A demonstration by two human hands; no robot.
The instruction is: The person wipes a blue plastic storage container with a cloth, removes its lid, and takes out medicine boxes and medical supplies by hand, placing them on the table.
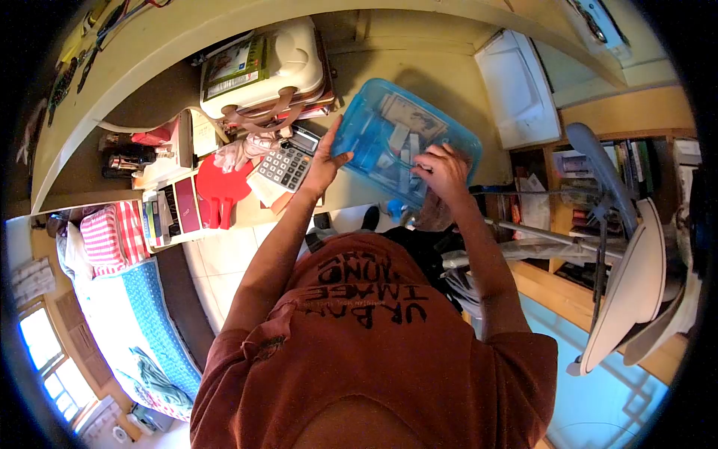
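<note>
A translucent blue plastic box (366, 112) stands tilted on the yellowish shelf surface in front of me. Inside it lie a bundle that looks like banknotes (411, 114) and several small white packets (400, 141). My left hand (326, 161) grips the box's left wall, thumb on the inner side. Over the right part of the box is my right hand (443, 170), its fingers curled together; whatever they may hold is too small to make out. A grey calculator (283, 166) lies just left of my left hand.
A cream case (295, 56) stands at the back left. Left of the calculator is a red round object (224, 182). A white panel (517, 90) leans at the back right, with a bookshelf (557, 206) and a large beige-white fan-like object (624, 292) further right.
</note>
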